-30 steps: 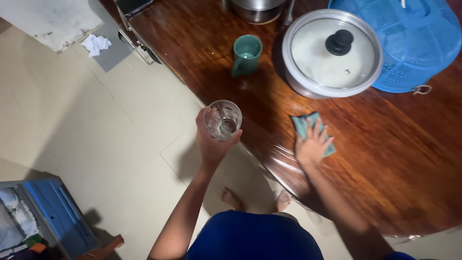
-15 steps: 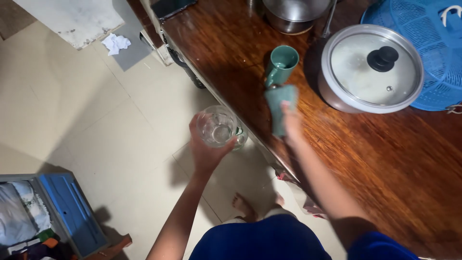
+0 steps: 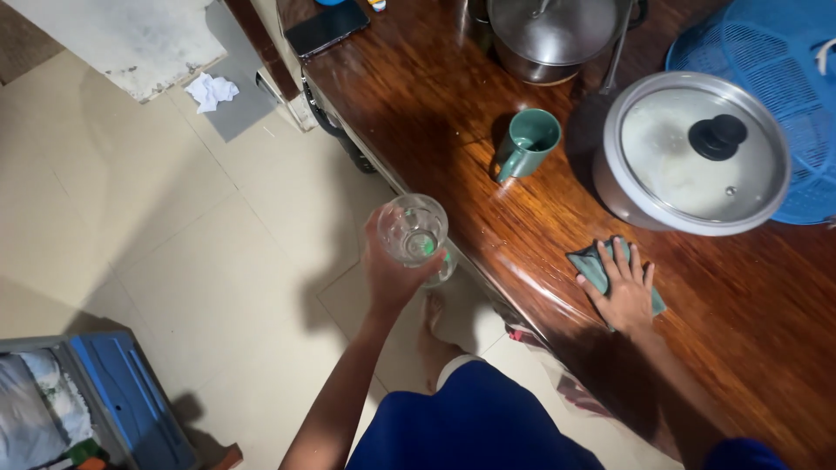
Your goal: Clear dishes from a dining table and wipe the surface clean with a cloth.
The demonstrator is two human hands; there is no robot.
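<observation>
The left hand (image 3: 394,270) is wrapped around a clear glass (image 3: 414,233), fingers closed on its side, and holds it upright in the air over the tiled floor (image 3: 174,226), just off the near edge of the desk (image 3: 488,218). Something small and green shows through the bottom of the glass; what it is cannot be told. The right hand (image 3: 623,292) lies flat, fingers spread, pressing a teal cloth (image 3: 592,265) onto the glossy wooden desk; it grips nothing, only bears down on the cloth, whose corners stick out from under the palm on both sides. Just beyond the cloth stands a round cooker with a glass lid (image 3: 692,157) and a black knob (image 3: 717,137). To the left of it a green mug (image 3: 529,141) stands upright, handle towards the desk's edge. Farther back sits a steel pot (image 3: 549,35) with its lid on, and a dark phone (image 3: 326,26) lies near the far corner. A blue mesh cover (image 3: 766,78) fills the upper right, partly behind the cooker. On the floor a crumpled white tissue (image 3: 212,90) lies on a grey mat, and a blue crate (image 3: 131,400) sits at the lower left. The person's bare foot (image 3: 435,335) shows below the glass, beside the desk.
</observation>
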